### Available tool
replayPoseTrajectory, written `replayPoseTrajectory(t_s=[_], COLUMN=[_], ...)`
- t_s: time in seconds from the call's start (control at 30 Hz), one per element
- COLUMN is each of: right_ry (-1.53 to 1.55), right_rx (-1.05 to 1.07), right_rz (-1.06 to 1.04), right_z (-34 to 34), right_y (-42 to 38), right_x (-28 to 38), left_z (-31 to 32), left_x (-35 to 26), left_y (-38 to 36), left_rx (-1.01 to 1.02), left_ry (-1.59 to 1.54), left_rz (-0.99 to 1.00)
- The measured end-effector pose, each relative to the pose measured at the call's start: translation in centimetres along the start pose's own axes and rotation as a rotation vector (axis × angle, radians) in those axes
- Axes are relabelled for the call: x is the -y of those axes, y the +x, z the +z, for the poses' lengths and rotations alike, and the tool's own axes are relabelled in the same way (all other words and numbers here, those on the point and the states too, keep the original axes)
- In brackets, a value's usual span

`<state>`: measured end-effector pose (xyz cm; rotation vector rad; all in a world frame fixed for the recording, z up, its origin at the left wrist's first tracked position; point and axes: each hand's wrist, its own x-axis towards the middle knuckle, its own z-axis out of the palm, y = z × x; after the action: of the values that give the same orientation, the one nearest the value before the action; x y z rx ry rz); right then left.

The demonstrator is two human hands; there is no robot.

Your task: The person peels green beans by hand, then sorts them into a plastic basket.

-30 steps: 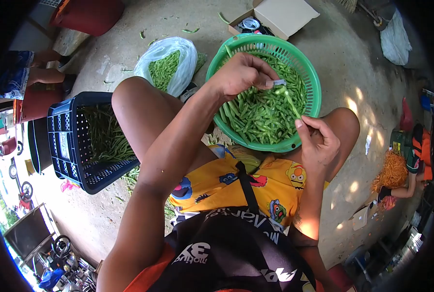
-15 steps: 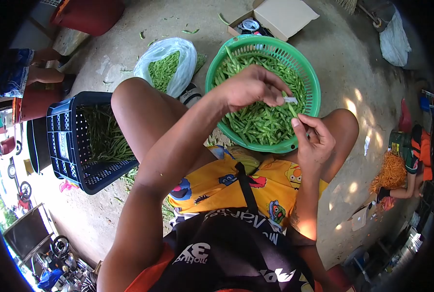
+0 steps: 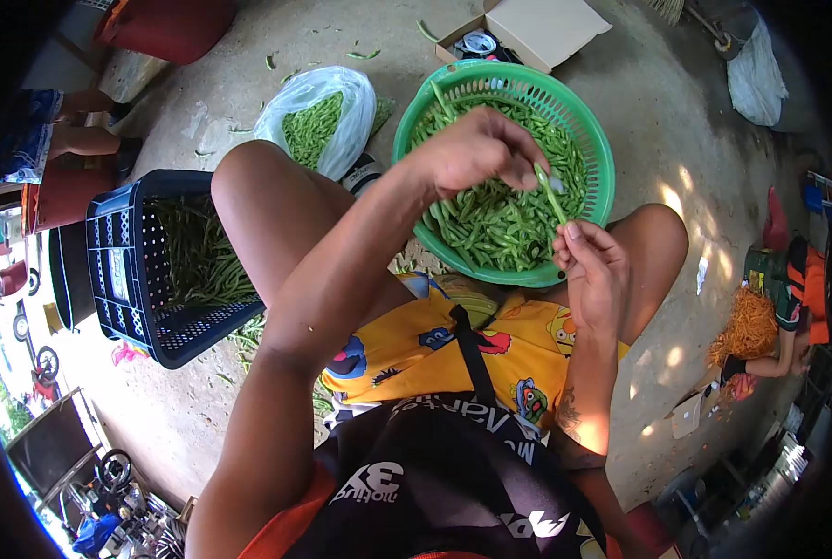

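Observation:
My right hand point(image 3: 591, 265) pinches the lower end of a green bean pod point(image 3: 552, 196), which points up toward my other hand. My left hand point(image 3: 490, 160) is closed at the pod's upper end, with a small whitish flat piece point(image 3: 556, 184) showing at its fingertips; whether it is a blade I cannot make out. Both hands are above the near right part of a round green basket point(image 3: 607, 177), which stands between my knees. Many short green bean pieces point(image 3: 500, 233) fill it.
A dark blue crate point(image 3: 117, 270) of long beans lies tipped at my left. Beyond my left knee sits a clear plastic bag point(image 3: 355, 102) of bean pieces. An open cardboard box point(image 3: 546, 33) stands behind the basket. Another person point(image 3: 798, 307) is at far right beside an orange heap point(image 3: 747, 331).
The pod has come upright between my hands, its upper end now at my left fingertips. My right hand has shifted slightly down and left, and the whitish piece is less exposed.

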<state>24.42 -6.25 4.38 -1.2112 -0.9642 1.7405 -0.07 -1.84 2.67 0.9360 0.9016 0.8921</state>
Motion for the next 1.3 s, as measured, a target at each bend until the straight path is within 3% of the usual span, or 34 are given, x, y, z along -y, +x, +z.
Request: replayPoseTrajectory(t_s=[0.17, 0.23, 0.43, 0.57, 0.63, 0.83, 0.9, 0.93, 0.97, 1.0, 1.03, 1.1, 1.23, 1.3], right_ry=[0.049, 0.053, 0.056, 0.084, 0.093, 0.07, -0.198, -0.199, -0.489, -0.78, -0.783, -1.038, -1.128, -1.337], right_rx=[-0.025, -0.022, -0.009, -0.015, -0.011, -0.022, -0.062, -0.063, -0.071, -0.076, -0.076, -0.045, 0.048, 0.058], right_rz=[0.031, 0.03, 0.0, -0.015, -0.022, -0.019, -0.054, -0.055, -0.184, -0.313, -0.313, -0.493, -0.586, -0.446], right_z=[0.1, 0.4, 0.7, 1.1, 1.1, 1.0, 0.5, 0.4, 0.3, 0.4, 0.3, 0.3, 1.2, 2.4], right_y=[0.2, 0.5, 0.2, 0.8, 0.9, 0.9, 1.4, 1.7, 2.3, 3.0, 4.0, 6.8, 13.8, 16.4], right_x=[-0.1, -0.3, 0.0, -0.5, -0.7, -0.4, 0.1, 0.5, 1.1, 1.7, 2.2, 2.9, 1.7, 0.6], left_z=[0.5, 1.7, -0.1, 1.8, 2.3, 0.1, 0.0, 0.0, 0.1, 0.1, 0.2, 0.6, 0.6, 0.0], left_x=[0.1, 0.6, 0.5, 0.7, 0.6, 0.3, -0.4, -0.9, -1.1, -0.2, 0.1, 0.7, 0.9, 0.2], left_y=[0.1, 0.3, 0.4, 0.4, 0.4, 0.6, -0.1, -0.6, -0.9, -0.8, -1.0, -1.7, -2.2, -2.0], left_rx=[-0.061, 0.122, 0.002, 0.129, 0.109, -0.009, -0.06, -0.17, -0.279, -0.337, -0.338, -0.313, -0.306, -0.287], left_ry=[-0.037, -0.008, -0.074, -0.136, 0.012, -0.05, 0.029, 0.424, 0.818, 1.055, 1.052, 1.474, 1.605, 1.458], left_rz=[0.036, -0.024, -0.018, -0.026, -0.006, 0.008, 0.049, 0.137, 0.224, 0.259, 0.26, 0.217, 0.236, 0.143])
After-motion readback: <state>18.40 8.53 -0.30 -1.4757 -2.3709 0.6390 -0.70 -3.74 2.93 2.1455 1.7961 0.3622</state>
